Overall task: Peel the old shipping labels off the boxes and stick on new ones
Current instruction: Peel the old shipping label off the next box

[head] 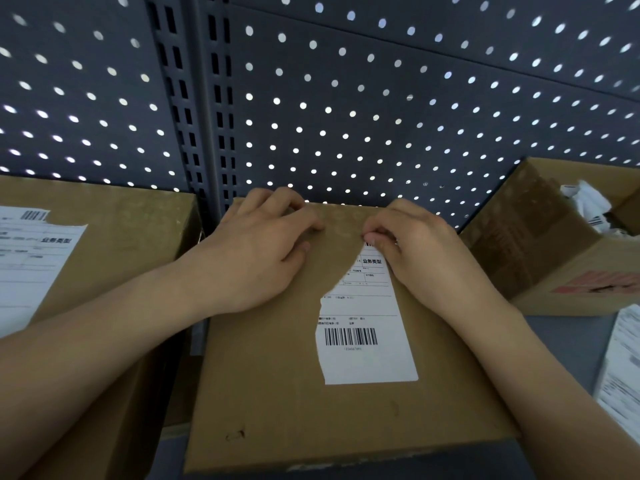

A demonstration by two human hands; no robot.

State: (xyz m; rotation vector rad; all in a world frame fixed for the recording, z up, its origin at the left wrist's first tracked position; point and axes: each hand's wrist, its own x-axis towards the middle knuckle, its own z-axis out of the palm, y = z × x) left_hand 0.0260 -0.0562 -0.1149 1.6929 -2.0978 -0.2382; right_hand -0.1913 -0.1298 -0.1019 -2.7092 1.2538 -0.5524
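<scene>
Our left hand (266, 237) braces the box (270, 393) at 11 o'clock, fingers loosely bent, gripping nothing. The right hand (415, 247) is nearer: it pinches the torn label (367, 358) by its top edge. Strip runs 12-to-6, so we'd peel toward 6.

Matt brown cardboard box (277, 393), white paper label (367, 362)

Right hand (426, 254) covers the label's (367, 362) top corner. Left hand's (263, 244) fingertips curl out of sight, grip unclear. Label's fine print too small to read. Left box (121, 216) runs off frame, its sticker (31, 265) blurred. Papers (623, 368) cut off at right.
</scene>
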